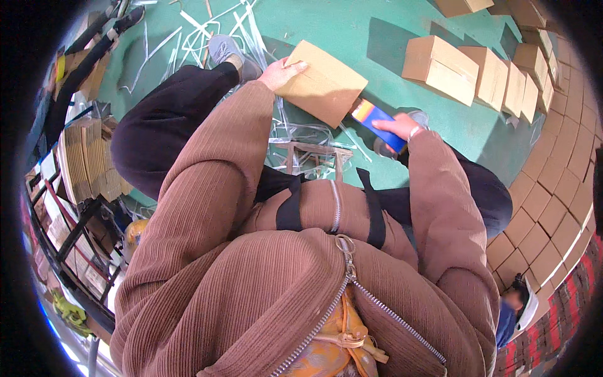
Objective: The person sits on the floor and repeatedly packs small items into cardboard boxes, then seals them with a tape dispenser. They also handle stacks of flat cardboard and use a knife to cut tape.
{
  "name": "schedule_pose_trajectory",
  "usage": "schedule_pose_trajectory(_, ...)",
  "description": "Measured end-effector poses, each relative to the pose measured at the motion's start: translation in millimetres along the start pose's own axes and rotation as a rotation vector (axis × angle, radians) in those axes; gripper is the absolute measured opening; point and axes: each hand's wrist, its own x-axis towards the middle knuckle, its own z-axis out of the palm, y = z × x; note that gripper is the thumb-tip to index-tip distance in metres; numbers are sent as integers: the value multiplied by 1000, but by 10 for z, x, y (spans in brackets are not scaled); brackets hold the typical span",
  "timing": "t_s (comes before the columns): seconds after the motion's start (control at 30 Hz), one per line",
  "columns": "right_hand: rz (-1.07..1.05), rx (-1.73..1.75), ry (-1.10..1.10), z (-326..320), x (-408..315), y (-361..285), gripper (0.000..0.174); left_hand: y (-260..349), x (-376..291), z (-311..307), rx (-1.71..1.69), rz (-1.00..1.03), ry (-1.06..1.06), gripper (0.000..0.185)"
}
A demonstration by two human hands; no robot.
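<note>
A small cardboard box (322,85) is tilted in front of me, over the green floor. My left hand (284,74) grips it at the left edge, thumb on the upper face. My right hand (399,128) is closed around a blue block-like object (379,123) with an orange and pale end. That end meets or lies very near the lower right corner of the box. Whether it touches, I cannot tell. What the object is stays unclear.
Several cardboard boxes (440,70) stand in rows on the right, before a large wall of stacked cartons (541,207). Loose white strapping strips (202,35) litter the floor. Flattened cardboard (89,160) is bundled at left. A low wooden stool (315,150) is between my legs. Another person (511,306) is at lower right.
</note>
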Motion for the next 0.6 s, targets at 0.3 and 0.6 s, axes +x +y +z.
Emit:
schedule_pose_trajectory(0.3,102,108,-91,-120,181,397,51,42,-77,42,59,17,73,60)
schedule_pose_trajectory(0.6,143,167,-61,-86,275,215,49,91,-117,69,37,38,86,70)
